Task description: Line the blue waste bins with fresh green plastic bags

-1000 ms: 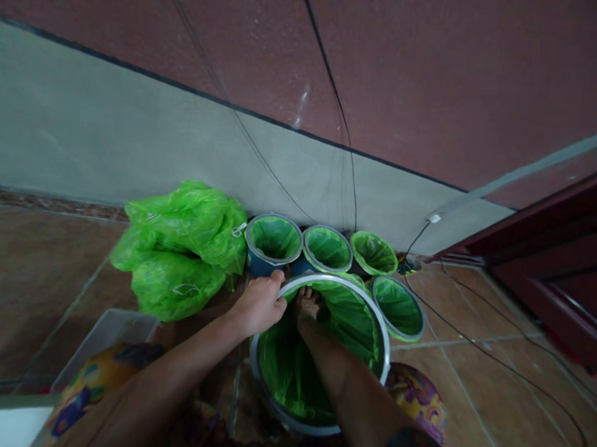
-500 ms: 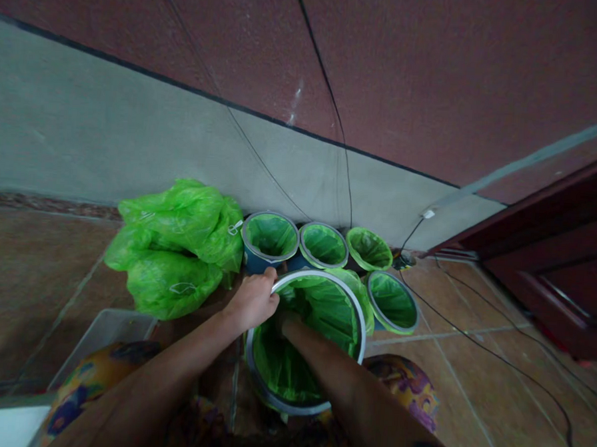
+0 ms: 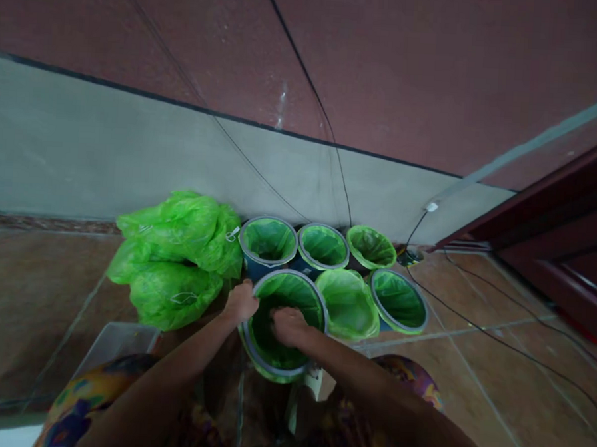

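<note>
A round bin (image 3: pixel 272 372) lined with a green bag stands in front of me, its grey rim facing up. My left hand (image 3: pixel 241 302) is closed over the rim on its left side. Inside the bin, my right hand (image 3: pixel 289 324) reaches down against the green liner; its fingertips are lost in shadow. Just right of it stands another bin with a pale green bag (image 3: pixel 348 305) over its mouth. Behind are lined bins with grey rims, one at the left (image 3: pixel 268 240) and one beside it (image 3: pixel 323 246).
Two bulging green bags (image 3: pixel 177 244) lie at the left against the wall. A clear plastic box (image 3: pixel 116 351) sits near my left knee. More lined bins (image 3: pixel 399 301) stand to the right. A black cable (image 3: pixel 477 343) crosses the tiles toward the dark red door (image 3: pixel 566 264).
The bin under my hands has moved lower and away from me, uncovering the pale green bag on its right. My right hand has come up into view inside it.
</note>
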The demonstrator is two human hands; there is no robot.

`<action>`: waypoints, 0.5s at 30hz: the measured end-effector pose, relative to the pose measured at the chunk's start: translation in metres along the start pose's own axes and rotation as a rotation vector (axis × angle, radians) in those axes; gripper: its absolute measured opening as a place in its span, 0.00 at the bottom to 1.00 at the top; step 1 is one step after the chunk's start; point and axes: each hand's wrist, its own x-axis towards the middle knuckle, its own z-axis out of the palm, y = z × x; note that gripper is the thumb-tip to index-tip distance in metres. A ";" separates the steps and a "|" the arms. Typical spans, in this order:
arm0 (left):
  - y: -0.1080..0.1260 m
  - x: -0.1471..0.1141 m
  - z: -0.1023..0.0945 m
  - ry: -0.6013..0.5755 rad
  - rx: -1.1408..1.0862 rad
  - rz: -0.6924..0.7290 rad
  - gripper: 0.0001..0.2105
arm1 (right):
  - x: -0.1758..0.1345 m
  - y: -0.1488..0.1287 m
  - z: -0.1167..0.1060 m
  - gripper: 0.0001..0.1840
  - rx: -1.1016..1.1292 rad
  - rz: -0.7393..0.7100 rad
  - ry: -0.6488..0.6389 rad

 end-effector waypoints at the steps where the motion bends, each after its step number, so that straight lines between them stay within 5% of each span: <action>1: -0.005 0.005 0.008 -0.020 -0.031 -0.057 0.14 | 0.000 0.007 0.001 0.15 0.015 -0.024 0.014; 6: -0.024 0.022 0.037 -0.061 -0.087 -0.250 0.13 | -0.013 0.059 0.014 0.16 0.036 0.020 0.044; 15: -0.013 0.029 0.060 -0.162 -0.110 -0.277 0.13 | 0.002 0.104 0.021 0.11 0.115 0.266 -0.045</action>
